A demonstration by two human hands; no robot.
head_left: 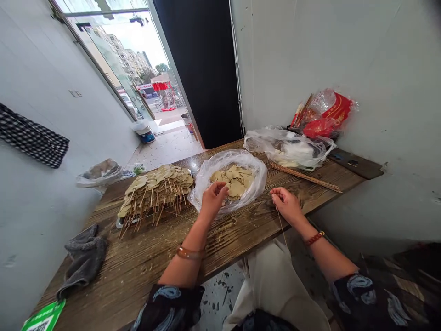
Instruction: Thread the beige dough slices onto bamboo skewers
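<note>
Right grip (286, 206) pinching thin stick (281, 226), tilted, lower end past worktop (138, 276) edge. Left grip (213, 198) curled over pale slices (237, 187) in plastic bag (261, 177); cannot tell whether any held. Stick bundle (306, 178) beyond right grip; skewered slices (160, 186) left of left grip.
</note>
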